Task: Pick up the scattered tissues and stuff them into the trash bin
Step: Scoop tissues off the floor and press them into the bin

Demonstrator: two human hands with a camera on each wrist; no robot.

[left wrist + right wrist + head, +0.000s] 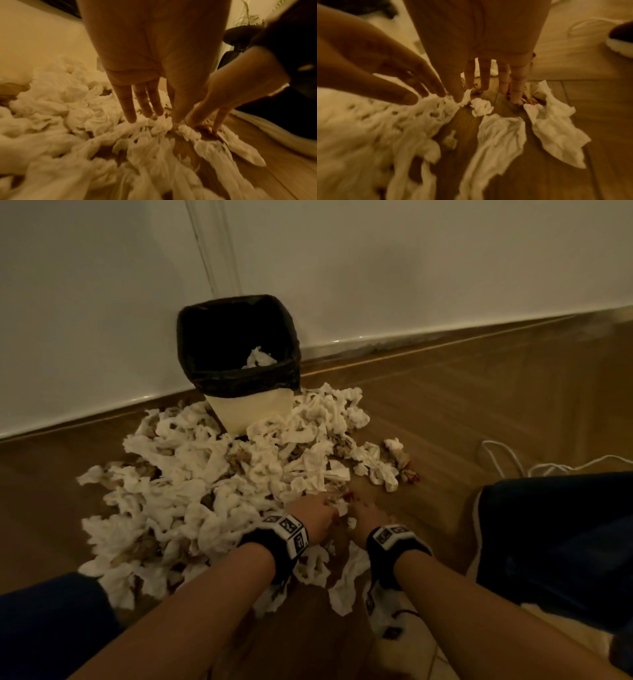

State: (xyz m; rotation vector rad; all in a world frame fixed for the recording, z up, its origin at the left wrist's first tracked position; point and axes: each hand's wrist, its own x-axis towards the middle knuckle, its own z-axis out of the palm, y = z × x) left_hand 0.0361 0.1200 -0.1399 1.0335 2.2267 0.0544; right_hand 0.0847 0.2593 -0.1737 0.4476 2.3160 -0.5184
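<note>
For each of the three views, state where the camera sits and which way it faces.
Head: worn high, facing forward and down at the trash bin and tissues; both forearms and knees show.
Left wrist: low, along the left hand to fingertips on tissues; right hand beside it.
Right wrist: along the right hand onto the wooden floor; left hand enters from the left.
Shared: all show both hands among tissues.
</note>
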